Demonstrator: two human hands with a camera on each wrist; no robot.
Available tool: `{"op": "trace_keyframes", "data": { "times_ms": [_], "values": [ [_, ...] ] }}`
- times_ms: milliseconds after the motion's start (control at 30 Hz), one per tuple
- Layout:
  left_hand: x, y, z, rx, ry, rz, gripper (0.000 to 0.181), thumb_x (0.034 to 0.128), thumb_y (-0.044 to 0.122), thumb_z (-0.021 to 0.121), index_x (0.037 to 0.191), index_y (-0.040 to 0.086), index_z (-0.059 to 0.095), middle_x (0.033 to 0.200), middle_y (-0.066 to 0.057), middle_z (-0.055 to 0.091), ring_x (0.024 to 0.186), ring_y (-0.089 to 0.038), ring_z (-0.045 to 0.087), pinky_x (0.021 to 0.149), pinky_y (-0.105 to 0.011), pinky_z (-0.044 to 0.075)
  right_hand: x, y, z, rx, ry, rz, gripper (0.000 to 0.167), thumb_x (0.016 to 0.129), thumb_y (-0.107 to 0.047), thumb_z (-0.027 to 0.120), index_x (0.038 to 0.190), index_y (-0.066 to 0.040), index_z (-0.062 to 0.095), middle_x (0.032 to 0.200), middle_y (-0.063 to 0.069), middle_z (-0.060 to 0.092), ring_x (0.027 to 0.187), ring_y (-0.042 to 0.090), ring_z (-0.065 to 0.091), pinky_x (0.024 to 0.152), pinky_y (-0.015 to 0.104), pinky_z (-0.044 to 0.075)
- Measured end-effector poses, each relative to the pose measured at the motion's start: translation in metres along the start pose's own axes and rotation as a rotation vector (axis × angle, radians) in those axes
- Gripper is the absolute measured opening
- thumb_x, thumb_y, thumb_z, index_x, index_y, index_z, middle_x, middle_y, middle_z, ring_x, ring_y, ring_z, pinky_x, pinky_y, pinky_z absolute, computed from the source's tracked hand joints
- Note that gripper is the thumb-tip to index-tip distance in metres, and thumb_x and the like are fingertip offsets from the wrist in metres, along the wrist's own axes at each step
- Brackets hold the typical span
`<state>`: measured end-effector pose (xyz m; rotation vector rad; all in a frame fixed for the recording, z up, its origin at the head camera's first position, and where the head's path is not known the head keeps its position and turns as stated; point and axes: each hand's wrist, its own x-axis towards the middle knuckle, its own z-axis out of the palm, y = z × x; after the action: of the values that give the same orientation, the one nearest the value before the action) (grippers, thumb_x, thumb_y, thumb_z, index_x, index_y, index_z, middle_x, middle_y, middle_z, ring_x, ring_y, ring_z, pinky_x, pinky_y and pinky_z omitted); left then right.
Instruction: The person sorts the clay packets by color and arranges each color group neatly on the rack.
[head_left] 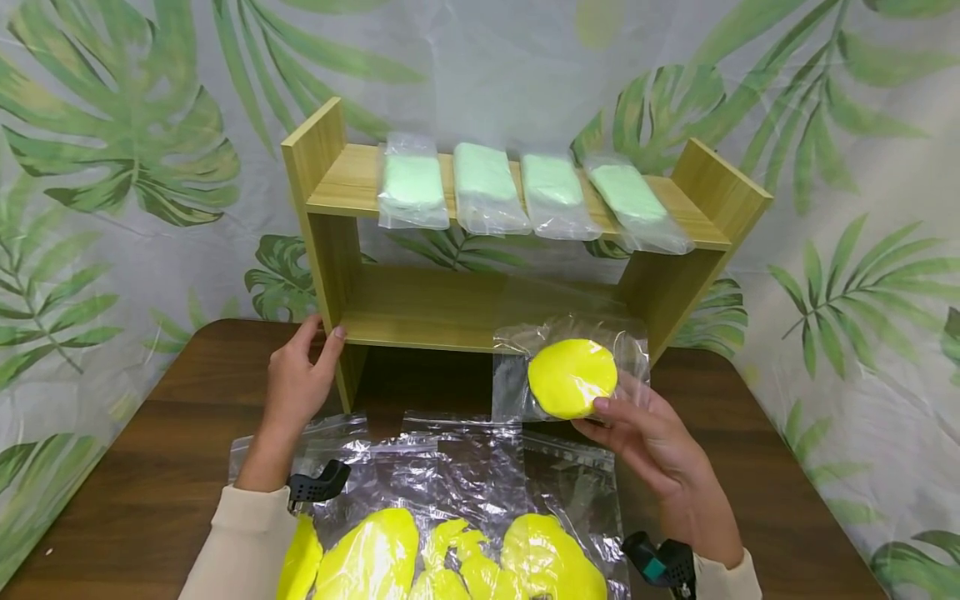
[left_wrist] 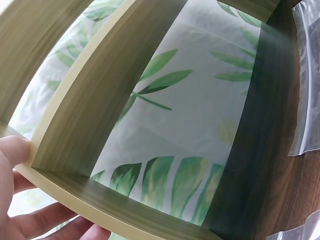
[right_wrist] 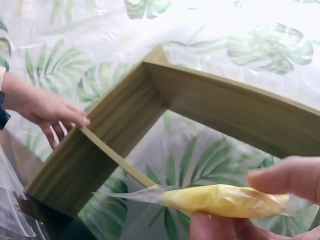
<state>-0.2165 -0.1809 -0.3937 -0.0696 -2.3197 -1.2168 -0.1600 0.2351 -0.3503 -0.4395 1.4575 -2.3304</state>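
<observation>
My right hand (head_left: 656,437) pinches a clear plastic bag with a flat, round yellow lump (head_left: 572,377) inside, held up before the lower shelf. Edge-on in the right wrist view, the yellow lump (right_wrist: 225,200) lies between thumb and fingers. My left hand (head_left: 303,375) grips the left side panel of a small wooden shelf unit (head_left: 427,321), its thumb at the lower shelf's front corner. The left wrist view has the left hand's thumb and fingers (left_wrist: 14,150) around that panel edge. Beneath the hands lie several clear zip bags (head_left: 465,458) with yellow lumps (head_left: 367,558), partly cut off by the frame.
Several bags of pale green material (head_left: 412,181) lie in a row on the top shelf, their ends hanging over its front edge. The unit stands on a dark brown wooden table (head_left: 150,467). Behind it hangs a leaf-patterned cloth (head_left: 510,75).
</observation>
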Motion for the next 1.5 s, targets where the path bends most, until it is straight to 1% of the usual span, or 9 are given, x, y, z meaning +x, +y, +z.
{"op": "trace_keyframes", "data": {
  "times_ms": [200, 367, 467, 600, 867, 967, 1267, 1367, 1500],
  "values": [
    [0.000, 0.001, 0.000, 0.004, 0.003, -0.007, 0.039, 0.1002, 0.039, 0.049, 0.122, 0.009, 0.058, 0.104, -0.019, 0.068, 0.095, -0.035, 0.065, 0.077, -0.052, 0.048, 0.001, 0.000, -0.002, 0.081, 0.043, 0.002, 0.034, 0.101, 0.005, 0.036, 0.131, -0.004, 0.051, 0.123, 0.009, 0.059, 0.111, 0.022, 0.062, 0.096, 0.039, 0.047],
    [-0.001, 0.001, 0.000, 0.007, 0.006, -0.009, 0.039, 0.1001, 0.039, 0.049, 0.122, 0.009, 0.058, 0.105, -0.019, 0.068, 0.095, -0.035, 0.065, 0.077, -0.052, 0.049, 0.001, 0.002, -0.003, 0.071, 0.071, -0.002, 0.030, 0.103, 0.000, 0.037, 0.128, -0.004, 0.052, 0.120, 0.009, 0.059, 0.106, 0.021, 0.062, 0.095, 0.036, 0.047],
    [-0.001, 0.000, 0.000, 0.008, 0.004, -0.009, 0.039, 0.1003, 0.039, 0.049, 0.122, 0.008, 0.058, 0.106, -0.019, 0.068, 0.096, -0.035, 0.065, 0.078, -0.052, 0.049, 0.002, 0.004, -0.004, 0.080, 0.119, -0.026, 0.027, 0.103, -0.002, 0.039, 0.124, -0.004, 0.055, 0.116, 0.008, 0.061, 0.102, 0.021, 0.063, 0.094, 0.034, 0.048],
    [-0.001, 0.001, 0.000, 0.006, 0.004, -0.009, 0.040, 0.1004, 0.039, 0.048, 0.123, 0.007, 0.058, 0.106, -0.019, 0.068, 0.097, -0.036, 0.065, 0.078, -0.052, 0.049, 0.003, 0.005, -0.005, 0.125, 0.184, -0.077, 0.024, 0.103, -0.004, 0.040, 0.116, -0.004, 0.060, 0.111, 0.008, 0.062, 0.098, 0.019, 0.063, 0.091, 0.030, 0.050],
    [0.000, 0.000, 0.000, 0.004, 0.004, 0.003, 0.038, 0.1004, 0.038, 0.049, 0.122, 0.008, 0.058, 0.105, -0.018, 0.068, 0.096, -0.035, 0.065, 0.078, -0.052, 0.049, 0.007, 0.008, -0.008, 0.289, 0.210, -0.143, 0.021, 0.103, -0.005, 0.042, 0.115, -0.002, 0.059, 0.110, 0.009, 0.060, 0.099, 0.021, 0.062, 0.093, 0.032, 0.049],
    [-0.001, 0.000, 0.000, 0.005, 0.005, 0.005, 0.038, 0.1004, 0.038, 0.049, 0.121, 0.008, 0.058, 0.105, -0.018, 0.068, 0.096, -0.035, 0.065, 0.078, -0.052, 0.049, 0.009, 0.010, -0.009, 0.322, 0.228, -0.165, 0.023, 0.103, -0.004, 0.042, 0.114, -0.001, 0.062, 0.110, 0.009, 0.060, 0.099, 0.021, 0.062, 0.093, 0.032, 0.049],
    [-0.001, 0.002, 0.000, -0.003, 0.004, 0.003, 0.038, 0.1005, 0.037, 0.049, 0.122, 0.007, 0.058, 0.108, -0.019, 0.067, 0.098, -0.036, 0.064, 0.079, -0.053, 0.049, 0.016, 0.015, -0.013, 0.372, 0.289, -0.225, 0.023, 0.100, 0.001, 0.044, 0.115, 0.003, 0.063, 0.110, 0.012, 0.063, 0.103, 0.023, 0.064, 0.096, 0.032, 0.046],
    [-0.001, 0.001, 0.000, 0.000, 0.003, 0.004, 0.038, 0.1005, 0.038, 0.049, 0.122, 0.008, 0.058, 0.109, -0.018, 0.067, 0.099, -0.036, 0.065, 0.079, -0.053, 0.049, 0.018, 0.017, -0.014, 0.347, 0.326, -0.236, 0.022, 0.100, 0.002, 0.046, 0.113, 0.003, 0.063, 0.107, 0.012, 0.065, 0.100, 0.022, 0.066, 0.094, 0.032, 0.047],
    [-0.001, 0.000, 0.000, 0.002, 0.005, 0.006, 0.037, 0.1005, 0.038, 0.049, 0.121, 0.008, 0.058, 0.107, -0.018, 0.068, 0.098, -0.036, 0.065, 0.078, -0.053, 0.049, 0.019, 0.020, -0.016, 0.298, 0.375, -0.205, 0.018, 0.100, -0.002, 0.049, 0.105, 0.000, 0.066, 0.096, 0.011, 0.067, 0.090, 0.021, 0.069, 0.088, 0.031, 0.051]
  ]
}}
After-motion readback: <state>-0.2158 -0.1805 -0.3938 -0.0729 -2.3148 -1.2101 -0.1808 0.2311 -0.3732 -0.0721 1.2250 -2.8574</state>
